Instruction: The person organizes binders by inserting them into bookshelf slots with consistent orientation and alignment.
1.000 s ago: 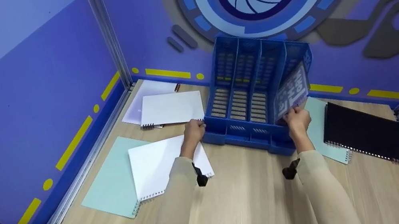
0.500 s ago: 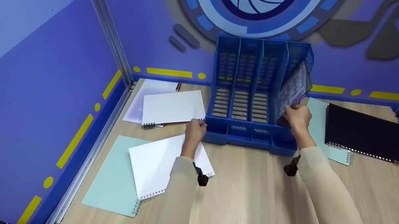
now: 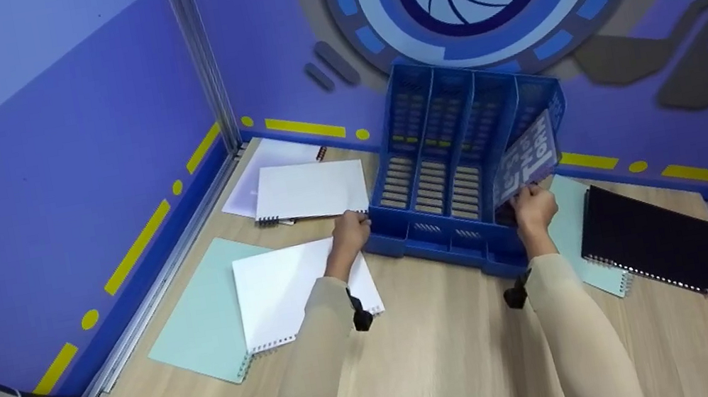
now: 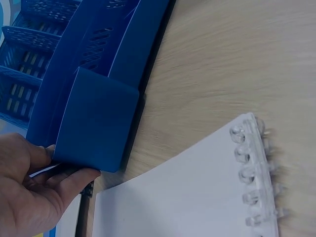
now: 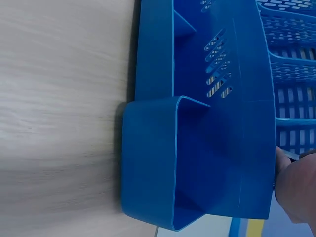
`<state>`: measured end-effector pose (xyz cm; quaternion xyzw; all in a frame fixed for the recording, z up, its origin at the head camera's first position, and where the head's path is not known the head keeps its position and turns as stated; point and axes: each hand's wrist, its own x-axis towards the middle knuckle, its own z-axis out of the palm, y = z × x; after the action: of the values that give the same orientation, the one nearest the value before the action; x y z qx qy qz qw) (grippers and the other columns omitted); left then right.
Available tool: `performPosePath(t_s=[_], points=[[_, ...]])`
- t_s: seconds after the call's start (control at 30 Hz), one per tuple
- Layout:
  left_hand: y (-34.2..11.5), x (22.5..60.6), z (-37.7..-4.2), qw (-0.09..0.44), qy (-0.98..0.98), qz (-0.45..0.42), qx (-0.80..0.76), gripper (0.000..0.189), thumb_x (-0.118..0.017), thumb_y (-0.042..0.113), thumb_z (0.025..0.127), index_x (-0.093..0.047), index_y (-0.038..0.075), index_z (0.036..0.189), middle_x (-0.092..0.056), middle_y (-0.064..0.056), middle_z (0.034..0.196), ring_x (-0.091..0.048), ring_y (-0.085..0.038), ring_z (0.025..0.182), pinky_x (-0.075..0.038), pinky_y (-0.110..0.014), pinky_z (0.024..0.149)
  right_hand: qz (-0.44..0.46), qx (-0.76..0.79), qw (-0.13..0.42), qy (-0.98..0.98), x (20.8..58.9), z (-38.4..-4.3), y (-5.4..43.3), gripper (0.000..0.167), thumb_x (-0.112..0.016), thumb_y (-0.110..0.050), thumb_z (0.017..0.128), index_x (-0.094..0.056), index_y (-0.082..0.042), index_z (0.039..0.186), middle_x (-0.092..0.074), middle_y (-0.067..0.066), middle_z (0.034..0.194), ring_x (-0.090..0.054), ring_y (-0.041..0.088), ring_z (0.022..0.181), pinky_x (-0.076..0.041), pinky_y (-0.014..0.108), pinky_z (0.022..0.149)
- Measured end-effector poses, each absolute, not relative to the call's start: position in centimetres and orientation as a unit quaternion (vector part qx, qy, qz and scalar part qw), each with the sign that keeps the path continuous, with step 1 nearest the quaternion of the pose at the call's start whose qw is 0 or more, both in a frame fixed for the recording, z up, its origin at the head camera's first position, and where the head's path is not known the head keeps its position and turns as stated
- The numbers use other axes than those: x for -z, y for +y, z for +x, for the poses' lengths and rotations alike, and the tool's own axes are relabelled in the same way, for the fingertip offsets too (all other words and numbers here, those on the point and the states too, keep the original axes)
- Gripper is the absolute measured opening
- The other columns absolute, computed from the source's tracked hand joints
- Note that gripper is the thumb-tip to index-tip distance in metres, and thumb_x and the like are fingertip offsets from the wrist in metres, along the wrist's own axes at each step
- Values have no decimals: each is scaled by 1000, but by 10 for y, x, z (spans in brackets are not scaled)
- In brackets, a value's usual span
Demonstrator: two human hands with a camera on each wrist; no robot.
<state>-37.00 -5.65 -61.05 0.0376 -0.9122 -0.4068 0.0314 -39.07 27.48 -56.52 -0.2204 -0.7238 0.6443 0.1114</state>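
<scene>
A blue plastic file organizer [image 3: 427, 229] with upright compartments stands against the back wall. At its left front corner, my left hand [image 3: 351, 233] grips the side; in the left wrist view the thumb and fingers [image 4: 79, 180] are around the corner's edge. My right hand [image 3: 534, 208] pinches the lower edge of a notebook [image 3: 526, 159] with a grey-purple cover and large white letters. This notebook leans at a slant in the rightmost compartment, its upper part overlapping the organizer's right side. In the right wrist view the organizer's front mostly hides what the right hand [image 5: 296, 190] holds.
White spiral notebooks [image 3: 309, 188] and a mint notebook [image 3: 194, 318] lie left of the organizer, partly overlapping. On the right, a black spiral notebook [image 3: 656, 241] overlaps another mint one [image 3: 569, 213]. Walls bound the wooden table [image 3: 436, 343] at the back and sides.
The lettered notebook turned its cover away half a second ago, and now the cover faces up toward the head camera again. My left hand keeps its place on the organizer.
</scene>
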Motion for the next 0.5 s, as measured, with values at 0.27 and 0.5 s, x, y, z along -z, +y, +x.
performPosePath(t_s=[0.27,0.5], points=[[-55,610,-371,27,-906,37,420,18,-62,6,96,-75,-4,88,-71,-13,88,-58,-24,81,-51,-44,81,-213,-670,85,-706,563,-388,278,40,-40,-10,109,-50,8,143,-44,23,153,-50,31,136,-45,37,107],[-57,608,-371,19,-910,38,413,18,-60,5,97,-75,-3,92,-72,-15,94,-63,-26,87,-53,-45,84,-199,-678,43,-707,554,-370,269,47,-44,-7,107,-38,5,152,-43,24,154,-49,32,138,-44,37,109]])
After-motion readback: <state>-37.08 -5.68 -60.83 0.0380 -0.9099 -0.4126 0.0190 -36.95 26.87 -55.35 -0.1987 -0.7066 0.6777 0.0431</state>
